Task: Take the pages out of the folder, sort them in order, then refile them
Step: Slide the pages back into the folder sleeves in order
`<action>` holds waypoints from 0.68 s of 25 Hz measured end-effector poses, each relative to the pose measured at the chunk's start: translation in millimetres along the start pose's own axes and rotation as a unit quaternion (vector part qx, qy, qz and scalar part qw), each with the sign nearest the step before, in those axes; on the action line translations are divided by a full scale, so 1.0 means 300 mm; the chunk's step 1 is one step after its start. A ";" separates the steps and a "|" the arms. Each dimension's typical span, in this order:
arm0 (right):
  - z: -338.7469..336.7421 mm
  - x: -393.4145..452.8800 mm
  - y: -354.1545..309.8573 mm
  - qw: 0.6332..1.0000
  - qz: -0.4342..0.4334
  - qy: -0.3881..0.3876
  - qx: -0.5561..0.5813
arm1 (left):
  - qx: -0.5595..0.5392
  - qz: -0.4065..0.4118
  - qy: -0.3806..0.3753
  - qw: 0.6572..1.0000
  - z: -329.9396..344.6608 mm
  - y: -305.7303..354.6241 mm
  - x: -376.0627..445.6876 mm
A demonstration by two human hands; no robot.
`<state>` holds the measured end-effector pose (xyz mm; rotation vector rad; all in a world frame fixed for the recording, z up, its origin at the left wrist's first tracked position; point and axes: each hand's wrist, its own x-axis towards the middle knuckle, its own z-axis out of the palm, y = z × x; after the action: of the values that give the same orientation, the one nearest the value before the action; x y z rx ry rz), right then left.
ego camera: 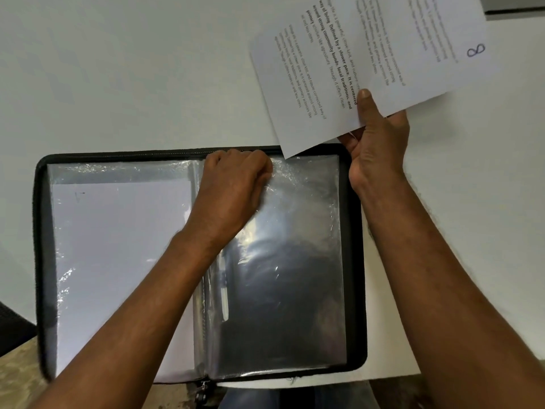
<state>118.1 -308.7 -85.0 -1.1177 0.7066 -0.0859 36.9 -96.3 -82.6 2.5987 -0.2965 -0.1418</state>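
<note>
Folder [44, 231]: open flat on the white table [118, 69].
Left hand [233, 187]: fingers curled, pinching the top edge of an empty plastic sleeve [280, 276].
Right hand [377, 134]: gripping printed pages [368, 54], top sheet marked 8, above the folder's upper right corner.
Left sleeve: holds a page [118, 246].

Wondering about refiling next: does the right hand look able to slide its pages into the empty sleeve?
Probably yes: the right hand holds the pages right above the empty sleeve, whose top the left hand pinches.

One camera sits on the person's head. It looks steeply down, close over the table [118, 84] and both forearms.
</note>
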 end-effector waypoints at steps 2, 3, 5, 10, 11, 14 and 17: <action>0.004 0.002 0.004 0.999 -0.017 -0.035 -0.022 | -0.002 -0.001 0.004 1.000 0.000 0.003 0.001; 0.003 0.003 0.007 0.998 -0.023 -0.054 -0.038 | -0.003 -0.002 0.008 1.000 0.000 0.003 0.003; -0.002 0.002 0.012 0.993 -0.026 -0.086 -0.072 | -0.009 -0.003 0.014 1.000 -0.001 0.002 0.007; -0.031 0.031 0.023 0.976 -0.019 -0.168 -0.140 | 0.005 0.000 0.034 0.999 0.001 0.005 0.021; -0.037 0.038 0.023 0.970 -0.018 -0.184 -0.159 | 0.013 -0.001 0.040 0.999 0.001 0.006 0.024; -0.050 0.055 0.012 0.950 -0.022 -0.234 -0.204 | 0.010 -0.005 0.040 0.999 -0.002 0.005 0.033; -0.058 0.069 -0.009 0.927 -0.035 -0.267 -0.261 | -0.017 -0.013 0.031 0.999 -0.003 -0.002 0.034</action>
<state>125.3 -331.9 -96.9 -1.5894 0.1917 0.3582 47.0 -97.7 -82.6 2.5693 -0.2360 -0.0747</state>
